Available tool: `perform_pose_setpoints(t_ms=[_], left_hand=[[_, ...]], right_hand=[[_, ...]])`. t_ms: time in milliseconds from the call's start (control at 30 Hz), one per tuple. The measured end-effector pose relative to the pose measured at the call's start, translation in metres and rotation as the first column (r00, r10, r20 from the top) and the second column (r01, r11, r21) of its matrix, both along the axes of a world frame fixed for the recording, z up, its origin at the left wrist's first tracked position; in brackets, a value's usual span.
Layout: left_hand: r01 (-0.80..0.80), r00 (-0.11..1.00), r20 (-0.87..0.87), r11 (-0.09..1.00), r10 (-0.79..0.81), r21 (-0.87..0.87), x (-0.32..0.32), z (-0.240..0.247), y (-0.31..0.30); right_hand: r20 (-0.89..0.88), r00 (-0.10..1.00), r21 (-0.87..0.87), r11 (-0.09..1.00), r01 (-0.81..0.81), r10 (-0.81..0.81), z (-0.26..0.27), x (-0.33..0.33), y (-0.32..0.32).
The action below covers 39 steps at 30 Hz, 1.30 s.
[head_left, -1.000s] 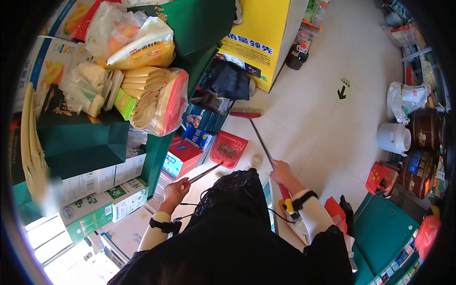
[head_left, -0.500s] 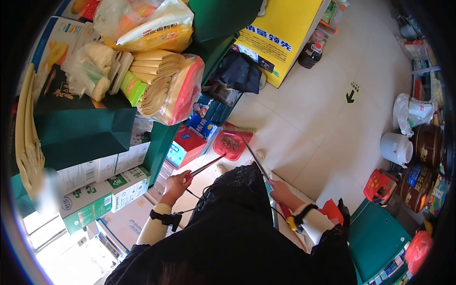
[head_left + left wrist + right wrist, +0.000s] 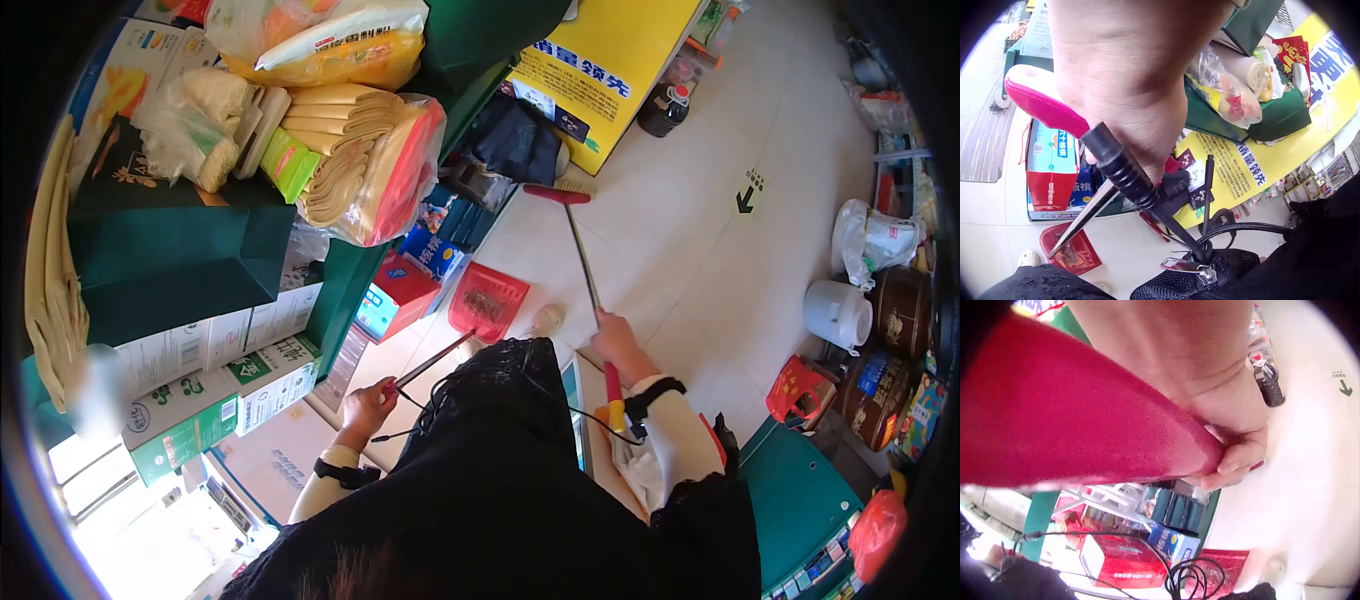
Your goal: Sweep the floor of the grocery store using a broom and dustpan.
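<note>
My left hand (image 3: 369, 407) grips the end of a metal pole whose other end meets a red dustpan (image 3: 488, 302) on the floor, with brownish debris inside. In the left wrist view the pink handle (image 3: 1044, 103) sticks out behind that hand. My right hand (image 3: 619, 345) is curled round the broom's stick, its red and yellow grip running back under the forearm. The broom head (image 3: 557, 194), red with pale bristles, lies on the floor beyond the dustpan, apart from it. In the right wrist view the fingers (image 3: 1235, 465) wrap the red grip (image 3: 1085, 419).
Shelving with bags and paper stacks stands at the left, a red box (image 3: 405, 292) beside the dustpan. Ahead are a yellow display (image 3: 600, 70) and a dark bottle (image 3: 664, 109). A white bucket (image 3: 837, 315) and brown drums line the right. My shoe (image 3: 547, 320) is near the dustpan.
The broom head first came back to the dustpan, then swung forward away from it. My right hand has moved slightly right and forward. The left hand still holds the dustpan's pole.
</note>
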State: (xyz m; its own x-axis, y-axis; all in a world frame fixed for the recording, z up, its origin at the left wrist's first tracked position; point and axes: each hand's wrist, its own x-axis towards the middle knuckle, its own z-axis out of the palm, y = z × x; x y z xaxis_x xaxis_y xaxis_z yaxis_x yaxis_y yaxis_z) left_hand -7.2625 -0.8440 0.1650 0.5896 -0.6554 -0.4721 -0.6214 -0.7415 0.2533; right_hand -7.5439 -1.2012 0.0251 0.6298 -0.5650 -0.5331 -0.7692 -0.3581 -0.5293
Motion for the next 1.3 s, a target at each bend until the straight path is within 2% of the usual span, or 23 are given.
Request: perform_pose_setpoints(t_ms=[67, 100, 167, 267, 367, 433, 500, 567, 600, 633, 700, 733, 800, 833, 900, 933, 1000, 1033, 1100, 1133, 1167, 1233, 1300], left_hand=[[0.042, 0.999, 0.008, 0.999, -0.043, 0.029, -0.001, 0.0, 0.0], [0.085, 0.996, 0.017, 0.995, -0.086, 0.058, -0.001, 0.0, -0.001], [0.093, 0.995, 0.018, 0.993, -0.095, 0.079, 0.002, -0.002, 0.002], [0.099, 0.995, 0.02, 0.995, -0.099, 0.018, 0.014, -0.012, 0.017], [0.11, 0.994, -0.005, 0.994, -0.11, -0.005, 0.021, -0.009, 0.011], [0.134, 0.991, -0.02, 0.991, -0.134, 0.006, 0.022, -0.004, 0.007], [0.187, 0.981, -0.055, 0.982, -0.188, -0.02, 0.02, 0.003, 0.004], [0.287, 0.955, -0.065, 0.957, -0.288, -0.034, 0.024, 0.006, -0.008], [0.332, 0.939, -0.073, 0.942, -0.335, -0.045, 0.024, 0.006, -0.011], [0.386, 0.917, -0.078, 0.92, -0.39, -0.061, 0.026, 0.004, -0.019], [0.437, 0.892, -0.075, 0.892, -0.447, -0.115, 0.021, 0.0, -0.039], [0.465, 0.88, -0.056, 0.879, -0.473, -0.106, 0.02, -0.008, -0.051], [0.503, 0.858, -0.046, 0.855, -0.512, -0.124, 0.013, -0.007, -0.083], [0.546, 0.835, -0.035, 0.835, -0.549, -0.068, 0.01, -0.007, -0.097], [0.55, 0.828, -0.035, 0.823, -0.56, -0.141, 0.001, -0.014, -0.128], [0.573, 0.811, -0.036, 0.806, -0.584, -0.15, -0.003, -0.013, -0.143], [0.666, 0.745, 0.053, 0.736, -0.665, -0.122, -0.009, -0.01, -0.173], [0.677, 0.735, 0.072, 0.724, -0.674, -0.132, -0.01, -0.003, -0.187], [0.668, 0.734, 0.072, 0.701, -0.675, -0.25, -0.011, -0.007, -0.205], [0.684, 0.72, 0.083, 0.684, -0.689, -0.252, -0.017, 0.0, -0.22], [0.693, 0.712, 0.062, 0.686, -0.699, -0.222, -0.024, 0.011, -0.237], [0.72, 0.687, 0.054, 0.668, -0.724, -0.188, -0.039, 0.023, -0.27], [0.786, 0.608, 0.15, 0.563, -0.78, -0.257, -0.051, 0.021, -0.301]], right_hand=[[-0.144, 0.988, 0.05, 0.998, -0.044, 0.05, -0.023, 0.003, 0.025], [-0.145, 0.988, 0.051, 0.998, -0.044, 0.051, -0.025, -0.004, 0.036], [-0.177, 0.962, 0.201, 0.964, -0.173, 0.209, -0.022, -0.026, 0.065], [-0.103, 0.947, 0.354, 0.901, -0.252, 0.305, 0.019, -0.049, 0.091], [-0.061, 0.964, 0.444, 0.872, -0.204, 0.257, 0.051, -0.069, 0.094], [-0.04, 0.994, 0.352, 0.933, -0.078, 0.098, 0.069, -0.081, 0.092], [-0.124, 0.991, 0.422, 0.907, 0.013, 0.044, 0.093, -0.086, 0.073], [-0.32, 0.927, 0.434, 0.839, 0.327, -0.196, 0.104, -0.096, 0.064], [-0.409, 0.881, 0.479, 0.765, 0.43, -0.239, 0.107, -0.097, 0.058], [-0.414, 0.869, 0.462, 0.76, 0.457, -0.272, 0.104, -0.1, 0.059], [-0.31, 0.917, 0.354, 0.864, 0.357, -0.252, 0.079, -0.11, 0.063], [-0.268, 0.956, 0.283, 0.939, 0.196, -0.119, 0.037, -0.127, 0.077], [-0.198, 0.966, 0.371, 0.9, 0.229, -0.165, 0.026, -0.131, 0.09], [-0.216, 0.941, 0.471, 0.816, 0.334, -0.26, 0.034, -0.126, 0.091], [-0.296, 0.794, 0.704, 0.44, 0.557, -0.531, 0.04, -0.133, 0.078], [-0.298, 0.776, 0.698, 0.428, 0.574, -0.555, 0.049, -0.141, 0.071], [-0.333, 0.675, 0.735, 0.267, 0.623, -0.658, 0.07, -0.158, 0.05], [-0.324, 0.664, 0.735, 0.263, 0.625, -0.673, 0.074, -0.169, 0.045], [-0.324, 0.463, 0.749, 0.076, 0.659, -0.825, 0.081, -0.199, 0.038], [-0.331, 0.373, 0.728, 0.017, 0.685, -0.867, 0.084, -0.214, 0.036], [-0.321, 0.357, 0.732, 0.009, 0.681, -0.878, 0.081, -0.229, 0.035], [-0.337, 0.103, 0.688, -0.17, 0.706, -0.936, 0.066, -0.257, 0.034], [-0.312, 0.009, 0.672, -0.214, 0.709, -0.95, 0.056, -0.284, 0.028]])
